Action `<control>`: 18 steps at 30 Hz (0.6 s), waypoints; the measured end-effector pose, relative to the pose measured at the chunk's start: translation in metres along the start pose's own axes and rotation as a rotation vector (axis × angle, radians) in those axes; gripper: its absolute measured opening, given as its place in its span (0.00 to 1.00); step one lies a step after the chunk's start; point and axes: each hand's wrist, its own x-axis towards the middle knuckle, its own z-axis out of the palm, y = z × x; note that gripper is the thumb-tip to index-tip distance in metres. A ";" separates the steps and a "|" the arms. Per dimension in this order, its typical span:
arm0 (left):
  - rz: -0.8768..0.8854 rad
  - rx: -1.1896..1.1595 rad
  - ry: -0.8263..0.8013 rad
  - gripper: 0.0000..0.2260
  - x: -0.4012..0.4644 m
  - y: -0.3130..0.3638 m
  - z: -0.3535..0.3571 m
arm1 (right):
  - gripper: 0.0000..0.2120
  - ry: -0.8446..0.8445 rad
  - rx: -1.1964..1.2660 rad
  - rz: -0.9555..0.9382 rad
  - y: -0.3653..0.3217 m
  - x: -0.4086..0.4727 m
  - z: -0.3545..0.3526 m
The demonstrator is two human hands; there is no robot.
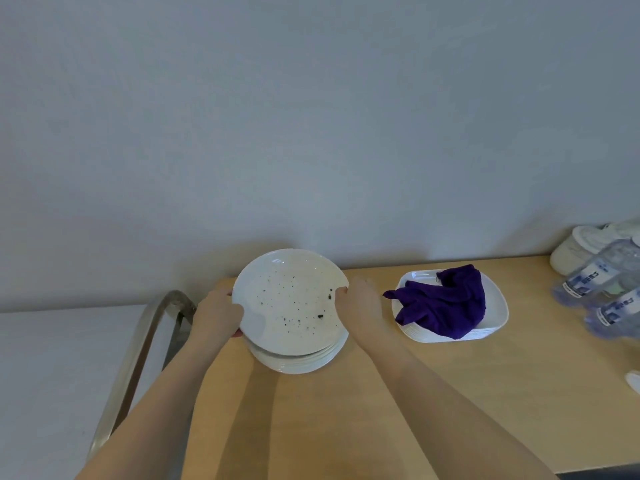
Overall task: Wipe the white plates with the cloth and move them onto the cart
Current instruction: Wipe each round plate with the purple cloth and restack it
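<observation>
Looks like a catering or canteen service corner: a plain grey wall (311,116) behind a light wood surface (433,393), stacks of white plates (298,362), shrink-wrapped water bottles (602,289) off right, and a steel cart handle (145,341) at the left.

Speckled white plate (294,299), tilted, atop stack (301,362)

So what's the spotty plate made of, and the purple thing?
The spotty plate looks like glazed white ceramic or glass: smooth, with a small shiny highlight near its rim. The purple cloth looks like soft matte fabric: it lies crumpled in folds, with no shine.
</observation>
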 end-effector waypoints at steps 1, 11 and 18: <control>0.007 -0.019 -0.011 0.19 -0.001 0.002 0.000 | 0.11 0.039 0.000 0.001 -0.002 0.000 0.002; 0.052 -0.227 -0.031 0.12 -0.073 0.029 0.015 | 0.07 0.223 0.303 -0.021 0.033 -0.018 -0.040; -0.001 -0.374 -0.093 0.12 -0.161 0.017 0.097 | 0.14 0.210 0.318 0.055 0.100 -0.059 -0.076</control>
